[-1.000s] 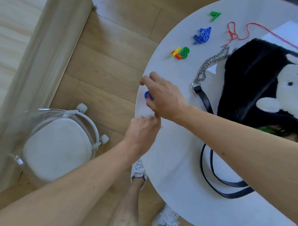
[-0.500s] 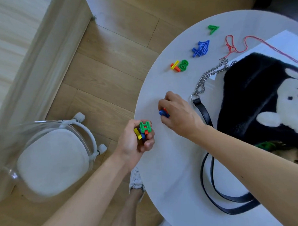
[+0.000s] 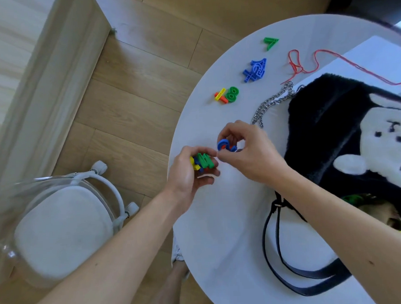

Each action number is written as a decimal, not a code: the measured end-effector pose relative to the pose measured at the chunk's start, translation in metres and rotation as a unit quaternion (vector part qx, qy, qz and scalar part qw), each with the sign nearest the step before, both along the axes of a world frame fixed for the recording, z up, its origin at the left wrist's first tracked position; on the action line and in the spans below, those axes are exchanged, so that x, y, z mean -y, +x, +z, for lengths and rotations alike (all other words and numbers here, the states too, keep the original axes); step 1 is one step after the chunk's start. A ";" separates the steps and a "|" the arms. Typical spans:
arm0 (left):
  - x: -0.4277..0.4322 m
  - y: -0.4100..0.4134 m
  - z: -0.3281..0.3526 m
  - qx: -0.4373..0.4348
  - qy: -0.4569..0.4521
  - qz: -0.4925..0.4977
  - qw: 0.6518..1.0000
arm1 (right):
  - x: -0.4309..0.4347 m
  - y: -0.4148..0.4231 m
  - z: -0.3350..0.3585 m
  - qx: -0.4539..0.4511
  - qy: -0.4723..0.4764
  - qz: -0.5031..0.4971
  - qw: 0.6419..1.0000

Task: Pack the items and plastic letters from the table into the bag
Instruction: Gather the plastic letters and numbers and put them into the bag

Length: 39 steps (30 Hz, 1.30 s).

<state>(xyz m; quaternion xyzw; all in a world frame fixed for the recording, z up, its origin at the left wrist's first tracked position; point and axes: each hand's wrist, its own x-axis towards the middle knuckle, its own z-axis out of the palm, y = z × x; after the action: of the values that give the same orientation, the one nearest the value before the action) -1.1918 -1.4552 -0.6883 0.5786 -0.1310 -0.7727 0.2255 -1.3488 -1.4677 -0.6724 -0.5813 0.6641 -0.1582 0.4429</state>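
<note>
Since half a sec back, the right hand [image 3: 247, 153] had come up off the white table [image 3: 220, 230] with its catch and closed in on the left hand [image 3: 192, 172], fingertips almost touching. R hand was pinching a blue curved piece [image 3: 224, 144] w/ something red tucked under it, held just above the tabletop. L hand was cupped palm-up at the table's near-left edge, fingers curled round a handful of plastic letters [image 3: 202, 162]: green on top, yellow and blue beneath. Further back on the table, well apart from both hands, three little groups lay untouched: a green 8 with yellow and orange bars [image 3: 227, 96], a blue cluster [image 3: 255, 70] behind that, and a lone green 7 [image 3: 270, 42] near the far rim. Red string [image 3: 305, 61] trailed across the top right. Black fluffy bag [image 3: 326, 133] w/ a white cartoon face sat on the right side of the table, chain strap [image 3: 271, 102] running out toward the hands, black leather strap [image 3: 290, 273] looping toward the near edge. Its mouth was partly hidden by the R forearm; something green showed there. Clear chair w/ white cushion [image 3: 59, 231] stood on the wood floor at left.
</note>
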 end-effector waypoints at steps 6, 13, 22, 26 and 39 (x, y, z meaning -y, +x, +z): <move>0.005 -0.022 0.010 -0.185 0.069 0.049 0.979 | 0.000 0.018 0.036 -0.061 -0.040 0.174 0.982; 0.026 -0.012 0.015 -0.216 0.034 0.094 0.971 | 0.013 0.017 0.057 -0.135 -0.125 0.261 0.948; 0.046 0.008 0.015 -0.246 0.017 0.127 0.961 | 0.046 0.017 0.040 0.024 -0.180 0.044 0.982; 0.046 0.013 0.014 -0.238 -0.016 0.089 0.967 | 0.078 -0.005 -0.001 -0.188 -0.108 -0.010 0.976; 0.032 0.008 0.008 -0.098 0.020 0.069 0.993 | 0.077 -0.019 -0.045 -0.222 -0.135 0.114 0.959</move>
<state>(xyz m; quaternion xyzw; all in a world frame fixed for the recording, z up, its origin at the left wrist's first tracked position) -1.1837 -1.4876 -0.6802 0.5122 -0.0532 -0.8108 0.2784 -1.3676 -1.5449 -0.7175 -0.7280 0.6473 -0.0614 0.2173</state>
